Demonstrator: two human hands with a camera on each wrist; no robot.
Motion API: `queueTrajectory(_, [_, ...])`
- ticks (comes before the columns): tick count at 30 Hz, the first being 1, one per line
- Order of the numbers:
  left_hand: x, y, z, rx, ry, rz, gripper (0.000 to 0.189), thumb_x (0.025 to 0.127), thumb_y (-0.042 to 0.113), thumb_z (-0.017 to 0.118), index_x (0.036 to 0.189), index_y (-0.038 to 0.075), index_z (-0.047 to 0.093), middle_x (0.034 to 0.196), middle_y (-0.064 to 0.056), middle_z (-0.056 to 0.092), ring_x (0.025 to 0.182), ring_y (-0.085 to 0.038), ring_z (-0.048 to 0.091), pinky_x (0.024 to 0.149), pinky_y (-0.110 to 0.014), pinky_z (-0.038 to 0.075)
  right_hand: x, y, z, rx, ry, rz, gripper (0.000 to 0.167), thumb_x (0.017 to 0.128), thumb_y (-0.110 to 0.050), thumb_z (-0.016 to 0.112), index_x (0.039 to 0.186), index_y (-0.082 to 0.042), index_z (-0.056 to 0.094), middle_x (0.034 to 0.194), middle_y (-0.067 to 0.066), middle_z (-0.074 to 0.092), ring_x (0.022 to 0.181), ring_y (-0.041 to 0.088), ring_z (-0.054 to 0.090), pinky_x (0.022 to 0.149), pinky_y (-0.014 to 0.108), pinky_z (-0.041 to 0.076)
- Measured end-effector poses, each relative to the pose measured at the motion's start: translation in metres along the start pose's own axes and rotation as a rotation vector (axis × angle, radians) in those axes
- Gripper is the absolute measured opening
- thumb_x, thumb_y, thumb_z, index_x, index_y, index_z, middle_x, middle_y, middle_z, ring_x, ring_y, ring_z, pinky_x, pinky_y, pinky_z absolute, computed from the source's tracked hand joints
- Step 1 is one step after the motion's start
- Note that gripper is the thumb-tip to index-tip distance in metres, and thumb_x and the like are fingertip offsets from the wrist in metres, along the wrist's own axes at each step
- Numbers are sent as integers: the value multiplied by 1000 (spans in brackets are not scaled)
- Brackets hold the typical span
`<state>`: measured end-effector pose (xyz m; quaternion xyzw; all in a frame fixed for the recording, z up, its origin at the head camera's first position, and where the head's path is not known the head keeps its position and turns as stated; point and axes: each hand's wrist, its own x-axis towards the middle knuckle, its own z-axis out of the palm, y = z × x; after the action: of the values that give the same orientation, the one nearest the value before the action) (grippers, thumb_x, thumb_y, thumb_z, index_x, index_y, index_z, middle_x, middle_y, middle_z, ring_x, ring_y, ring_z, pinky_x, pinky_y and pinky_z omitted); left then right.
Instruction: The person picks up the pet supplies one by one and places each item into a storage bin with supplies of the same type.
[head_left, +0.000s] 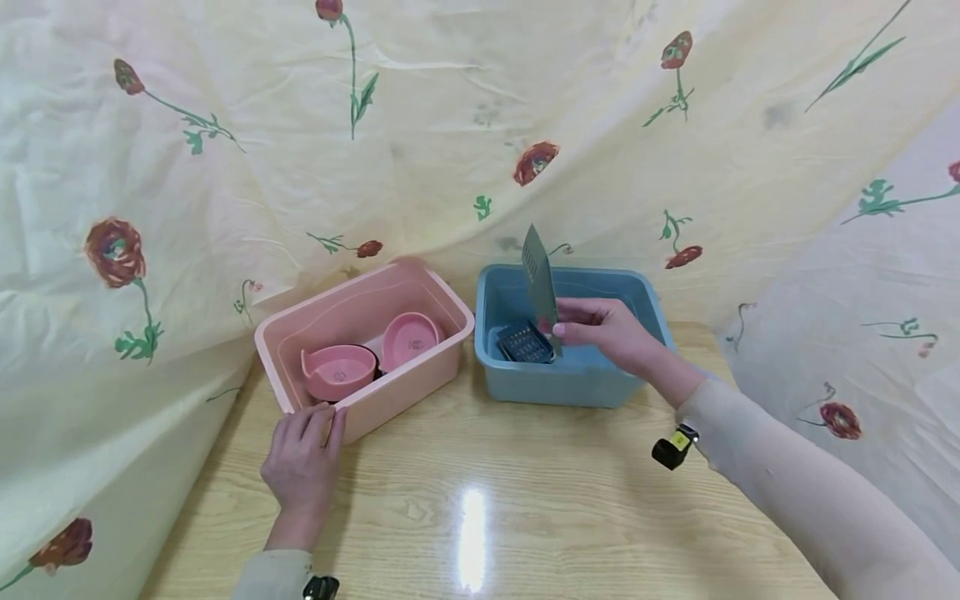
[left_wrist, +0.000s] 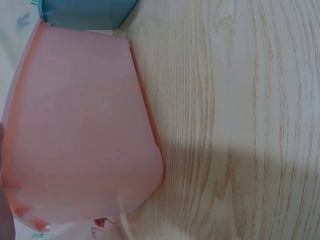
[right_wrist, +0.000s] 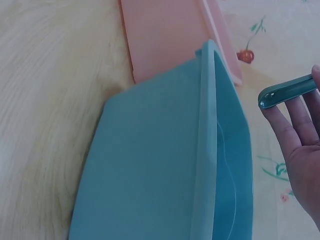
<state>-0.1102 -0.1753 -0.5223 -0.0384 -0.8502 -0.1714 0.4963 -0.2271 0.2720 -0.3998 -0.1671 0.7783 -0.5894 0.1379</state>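
Note:
My right hand [head_left: 592, 329] pinches a flat, dark green panel [head_left: 538, 275] between thumb and fingers. The panel stands nearly upright above the blue bin [head_left: 555, 383], with narrow slots in its upper part. In the right wrist view, the panel's glossy edge [right_wrist: 287, 93] shows a rounded end with small holes. Inside the blue bin lies a dark rectangular object [head_left: 525, 342] with rows of small markings. My left hand [head_left: 303, 458] grips the near left rim of the pink bin [head_left: 408, 396]. Two rounded pink pieces [head_left: 341, 372] lie inside it; their kind is unclear.
Both bins stand side by side towards the back of a light wooden table [head_left: 420, 500]. Cream cloth [head_left: 450, 108] with a poppy print hangs behind and along both sides.

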Motion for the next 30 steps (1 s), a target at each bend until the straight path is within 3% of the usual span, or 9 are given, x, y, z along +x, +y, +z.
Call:
queueTrajectory(6, [1,1,-2,-12,-9,-7,21,93,27,81,93,6,79,91,-11,77,78,-36,70,54,-52,58,9,6,-15,-33,18,28,56,105,-19,71,156,-5,53,131,10,76,118,14,74,95,29,62])
queueTrajectory(10, [2,2,-4,-21,-27,-18,19,91,25,84,95,6,79,92,-11,76,80,-36,71,54,-53,58,12,11,-24,-56,13,43,57,104,-22,72,157,-7,54,131,8,76,121,20,73,94,30,62])
queueTrajectory(14, [2,2,-5,-21,-32,-9,19,90,23,84,96,6,79,93,-11,76,80,-36,70,55,-52,58,13,15,-32,-101,14,44,54,105,-22,71,155,-8,56,132,9,75,122,17,72,93,29,62])
queueTrajectory(17, [1,1,-5,-17,-26,5,19,92,24,83,96,5,79,93,-11,76,79,-36,70,55,-51,58,13,17,-37,-143,17,41,53,105,-21,71,154,-6,56,134,12,74,116,7,72,92,27,62])
queueTrajectory(22, [-1,-1,-4,-3,-9,36,24,100,29,76,96,5,80,93,-12,77,79,-36,69,56,-49,58,12,20,-47,-216,26,67,52,106,-20,70,153,-3,57,138,21,70,112,5,73,91,27,62])
queueTrajectory(25, [-2,-1,-2,5,16,60,27,102,30,74,96,5,81,93,-13,77,79,-37,69,59,-49,59,10,21,-52,-271,28,86,51,107,-21,69,153,-4,57,140,21,69,114,11,73,92,29,62])
queueTrajectory(30, [-3,-3,3,-1,66,83,26,102,29,75,96,5,82,93,-13,78,80,-39,70,75,-52,62,9,25,-60,-338,11,102,52,107,-24,69,153,-6,57,142,19,68,121,27,72,94,34,63])
